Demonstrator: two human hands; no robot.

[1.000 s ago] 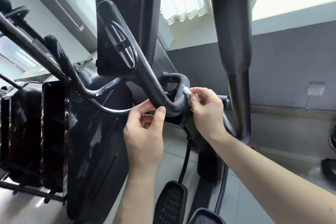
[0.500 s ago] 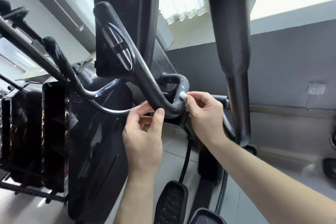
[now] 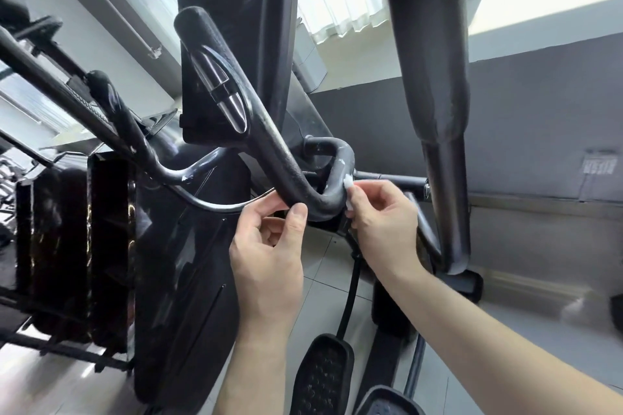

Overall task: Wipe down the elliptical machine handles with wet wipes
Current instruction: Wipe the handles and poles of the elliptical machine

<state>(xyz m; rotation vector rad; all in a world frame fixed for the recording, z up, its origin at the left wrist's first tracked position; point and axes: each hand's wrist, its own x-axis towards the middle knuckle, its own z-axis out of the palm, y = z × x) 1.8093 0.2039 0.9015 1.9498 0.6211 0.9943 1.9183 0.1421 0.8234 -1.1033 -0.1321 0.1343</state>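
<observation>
A black curved fixed handle of the elliptical runs from upper left down to a bend in the middle, with a silver pulse sensor on its upper part. My left hand holds the underside of the bend between thumb and forefinger. My right hand pinches a small white wet wipe against the handle's upturned right part. Most of the wipe is hidden inside the fingers.
A thick black moving arm stands upright just right of my right hand. The console back rises behind the handle. The second fixed handle curves at the left. Black foot pedals lie below on the tiled floor.
My right hand with the wipe has slid slightly down along the handle's bend. My left hand keeps its hold under the bend.
</observation>
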